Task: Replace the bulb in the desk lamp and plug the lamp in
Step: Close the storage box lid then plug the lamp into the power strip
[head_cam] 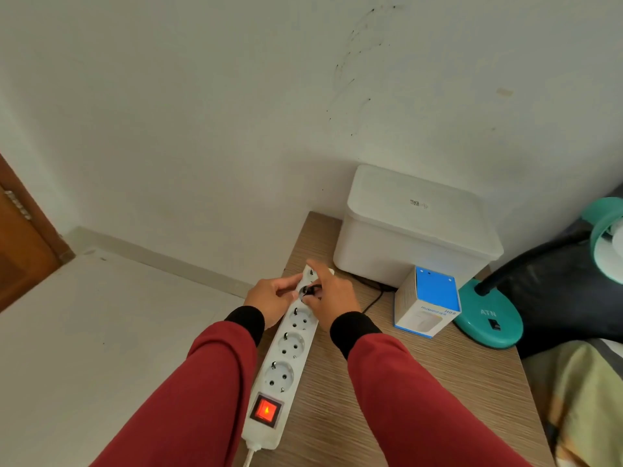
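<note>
From the head view, your left hand (273,298) grips the far end of the power strip (285,358), fingers curled round its edge, likely to keep it from sliding while the plug goes in. Your right hand (332,295) pinches the black plug (307,291) right at the second socket from the far end; whether the pins are fully seated you cannot tell from here. The strip's red switch (266,410) glows, so the sockets look live. The plug's black cord (372,299) trails across the table (421,382) toward the green desk lamp (488,323), which stands at the right beside a small blue-and-white box (428,303) and a white lidded bin (416,227).
</note>
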`<act>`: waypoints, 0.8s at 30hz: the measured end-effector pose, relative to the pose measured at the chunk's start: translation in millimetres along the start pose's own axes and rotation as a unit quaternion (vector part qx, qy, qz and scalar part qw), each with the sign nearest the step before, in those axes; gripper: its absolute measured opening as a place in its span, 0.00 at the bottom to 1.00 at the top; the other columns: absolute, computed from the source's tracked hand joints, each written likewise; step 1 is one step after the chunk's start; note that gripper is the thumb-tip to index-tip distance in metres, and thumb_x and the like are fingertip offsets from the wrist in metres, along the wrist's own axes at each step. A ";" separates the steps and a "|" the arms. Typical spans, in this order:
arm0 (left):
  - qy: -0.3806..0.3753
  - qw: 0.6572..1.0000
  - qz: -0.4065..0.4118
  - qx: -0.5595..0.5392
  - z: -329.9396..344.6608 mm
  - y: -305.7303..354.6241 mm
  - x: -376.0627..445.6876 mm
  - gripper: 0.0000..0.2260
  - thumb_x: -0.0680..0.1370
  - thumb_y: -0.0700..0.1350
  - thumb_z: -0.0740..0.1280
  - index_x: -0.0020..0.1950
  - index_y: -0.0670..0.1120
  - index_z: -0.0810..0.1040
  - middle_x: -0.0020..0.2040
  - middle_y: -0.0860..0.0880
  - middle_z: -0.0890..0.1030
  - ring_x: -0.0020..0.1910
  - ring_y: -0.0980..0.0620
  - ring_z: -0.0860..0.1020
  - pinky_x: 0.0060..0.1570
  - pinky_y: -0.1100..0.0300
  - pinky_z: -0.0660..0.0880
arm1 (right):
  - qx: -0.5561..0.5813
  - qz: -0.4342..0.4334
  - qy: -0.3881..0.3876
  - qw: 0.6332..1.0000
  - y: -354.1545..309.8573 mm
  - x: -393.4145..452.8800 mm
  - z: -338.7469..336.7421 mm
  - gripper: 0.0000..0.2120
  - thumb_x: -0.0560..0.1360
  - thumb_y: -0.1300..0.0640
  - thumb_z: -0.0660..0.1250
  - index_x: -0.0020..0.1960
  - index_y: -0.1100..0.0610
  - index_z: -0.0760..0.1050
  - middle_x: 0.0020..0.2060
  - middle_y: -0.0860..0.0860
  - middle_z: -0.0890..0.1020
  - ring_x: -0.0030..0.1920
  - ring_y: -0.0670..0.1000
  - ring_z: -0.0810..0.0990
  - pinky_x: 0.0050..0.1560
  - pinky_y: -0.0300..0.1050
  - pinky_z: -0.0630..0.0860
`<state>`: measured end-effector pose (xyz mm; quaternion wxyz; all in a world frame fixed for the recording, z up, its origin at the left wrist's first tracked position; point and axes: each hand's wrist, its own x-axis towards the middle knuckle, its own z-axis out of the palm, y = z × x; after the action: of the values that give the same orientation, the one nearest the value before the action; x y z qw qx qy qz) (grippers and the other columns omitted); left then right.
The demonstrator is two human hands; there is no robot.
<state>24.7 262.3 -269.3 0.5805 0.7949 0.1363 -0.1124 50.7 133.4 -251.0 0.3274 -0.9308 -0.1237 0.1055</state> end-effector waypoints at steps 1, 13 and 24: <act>0.004 1.000 0.000 0.024 0.3 2.3 -0.4 0.18 0.79 0.39 0.63 0.67 0.51 0.75 0.65 0.51 0.78 0.64 0.53 0.76 0.66 0.61 0.70 | -0.028 -0.007 -0.015 0.999 -0.9 -1.6 -2.4 0.29 0.74 0.58 0.67 0.72 0.50 0.62 0.63 0.55 0.75 0.63 0.53 0.74 0.65 0.44 0.71; 0.030 0.941 -0.015 0.335 7.6 63.0 -11.5 0.17 0.80 0.46 0.60 0.67 0.44 0.74 0.67 0.44 0.74 0.68 0.46 0.70 0.67 0.58 0.67 | -0.309 0.050 -0.134 0.940 -15.4 -17.0 -64.8 0.17 0.78 0.52 0.60 0.59 0.63 0.75 0.57 0.59 0.79 0.55 0.58 0.79 0.52 0.48 0.75; -0.021 0.875 0.095 0.473 73.4 146.1 -30.7 0.20 0.78 0.47 0.63 0.70 0.46 0.70 0.70 0.45 0.71 0.69 0.47 0.69 0.69 0.59 0.65 | -0.328 0.101 -0.094 0.935 22.9 -68.9 -153.2 0.19 0.77 0.54 0.61 0.64 0.64 0.71 0.63 0.61 0.75 0.62 0.60 0.75 0.59 0.49 0.73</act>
<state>45.1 147.5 -150.7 0.1456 0.9813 -0.0220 -0.1244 31.6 6.2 -140.7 -0.0214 -0.9798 -0.0874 0.1788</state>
